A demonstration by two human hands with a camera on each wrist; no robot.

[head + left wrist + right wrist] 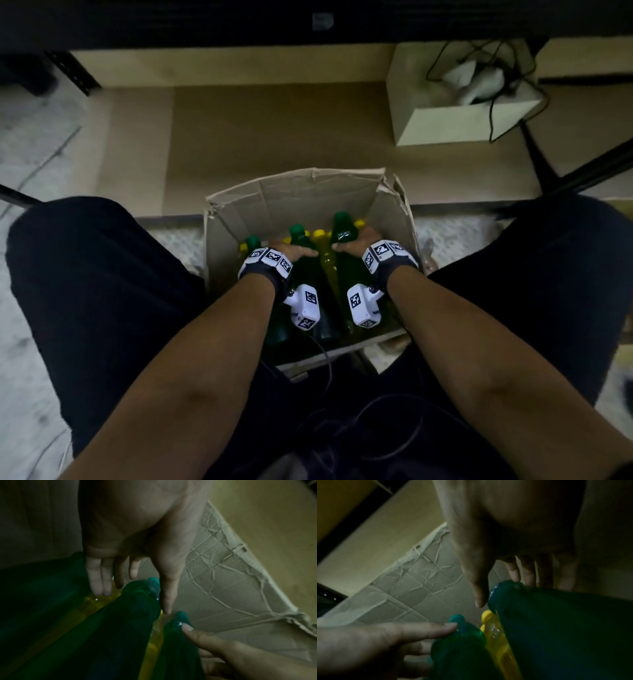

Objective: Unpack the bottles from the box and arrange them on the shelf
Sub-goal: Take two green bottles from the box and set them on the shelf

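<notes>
An open cardboard box (308, 195) sits on the floor between my knees and holds several green and yellow bottles. My left hand (291, 250) grips the shoulder of a green bottle (298, 238), thumb on one side and fingers on the other; the left wrist view shows that left hand (135, 597) round the green bottle (130, 615). My right hand (356, 241) grips a taller green bottle (342, 228), seen close as a green bottle (547, 622) in my right hand (500, 592). A yellow bottle (325, 253) lies between the two. The low shelf board (274, 137) is beyond the box.
A white open box (462, 116) with cables and a white item stands at the shelf's right end. A dark metal shelf post (73, 73) is at the back left. My dark-trousered legs flank the cardboard box. Cables trail below my forearms.
</notes>
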